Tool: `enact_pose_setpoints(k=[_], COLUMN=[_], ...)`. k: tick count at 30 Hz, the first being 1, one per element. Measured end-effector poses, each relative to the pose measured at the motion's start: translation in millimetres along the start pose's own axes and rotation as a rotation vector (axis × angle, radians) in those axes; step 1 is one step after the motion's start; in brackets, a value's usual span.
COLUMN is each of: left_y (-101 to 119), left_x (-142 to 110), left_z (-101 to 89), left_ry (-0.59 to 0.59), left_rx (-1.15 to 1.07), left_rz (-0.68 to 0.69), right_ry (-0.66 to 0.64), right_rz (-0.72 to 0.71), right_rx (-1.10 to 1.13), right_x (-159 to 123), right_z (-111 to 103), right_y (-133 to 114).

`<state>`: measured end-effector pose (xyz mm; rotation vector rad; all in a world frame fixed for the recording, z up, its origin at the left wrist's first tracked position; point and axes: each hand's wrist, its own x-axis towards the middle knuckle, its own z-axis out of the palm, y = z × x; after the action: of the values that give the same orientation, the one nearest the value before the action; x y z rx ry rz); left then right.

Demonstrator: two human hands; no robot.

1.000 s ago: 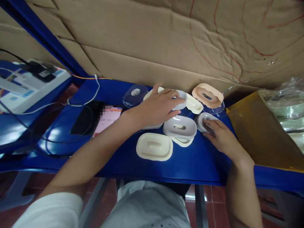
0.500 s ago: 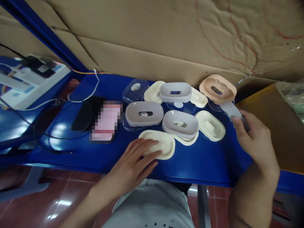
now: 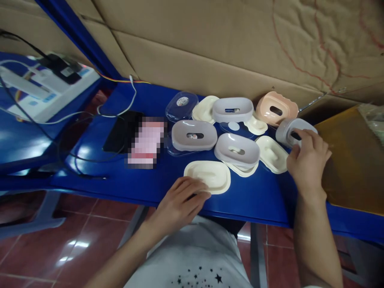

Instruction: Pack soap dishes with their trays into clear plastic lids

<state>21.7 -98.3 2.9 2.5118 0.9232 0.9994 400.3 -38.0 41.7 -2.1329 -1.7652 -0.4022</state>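
Note:
My right hand (image 3: pixel 310 160) grips a grey oval soap dish (image 3: pixel 288 129) at the right, its fingers near the slot in the middle and the thumb at the near side. A peach, wavy-rimmed soap dish (image 3: pixel 264 109) sits just behind it. My left hand (image 3: pixel 187 200) lies with extended fingers on the near left edge of a cream oval tray (image 3: pixel 220 174); no grip shows. Between the hands are more grey slotted soap dishes (image 3: pixel 221 151). Another cream tray (image 3: pixel 274 156) rests beside my right hand. Clear plastic lids (image 3: pixel 172 110) lie among them.
A phone with a blurred screen (image 3: pixel 147 140) and a black flat object (image 3: pixel 120 134) lie to the left. Cables and a white power strip (image 3: pixel 60 94) are at the far left. Brown cardboard (image 3: pixel 195 48) backs the blue table (image 3: pixel 255 204); a brownish box (image 3: pixel 354 168) stands right.
My right hand has brought the grey soap dish down in front of the peach one. My left hand has slid back towards the cream tray's near edge. The view has shifted.

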Motion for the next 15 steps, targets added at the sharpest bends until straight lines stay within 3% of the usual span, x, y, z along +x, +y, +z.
enact_pose_setpoints(k=[2,6,9,12,15], left_y=[-1.4,-3.6,-4.0,-4.3,-6.1], left_x=[-3.1,-5.9,-5.3,-5.2,-5.8], left_z=[1.5,2.9,1.9,0.3,-0.5], left_ry=[0.03,0.057,0.035,-0.011,-0.046], left_rx=[0.005,0.034,0.032,-0.034,-0.151], left_rz=[-0.019,-0.092,-0.171,-0.26,-0.329], right_ry=[0.043,0.105,0.054,-0.014,-0.051], right_rz=[-0.08,-0.484,-0.735,-0.811,-0.783], right_rx=[0.073,0.273,0.333,0.328,0.383], right_x=[-1.5,-15.4,-27.8,-30.5,-24.2], right_z=[-3.0,-0.6,8.7,18.0,20.7], right_y=[-4.8,-35.8,-64.0,-74.9,-67.0])
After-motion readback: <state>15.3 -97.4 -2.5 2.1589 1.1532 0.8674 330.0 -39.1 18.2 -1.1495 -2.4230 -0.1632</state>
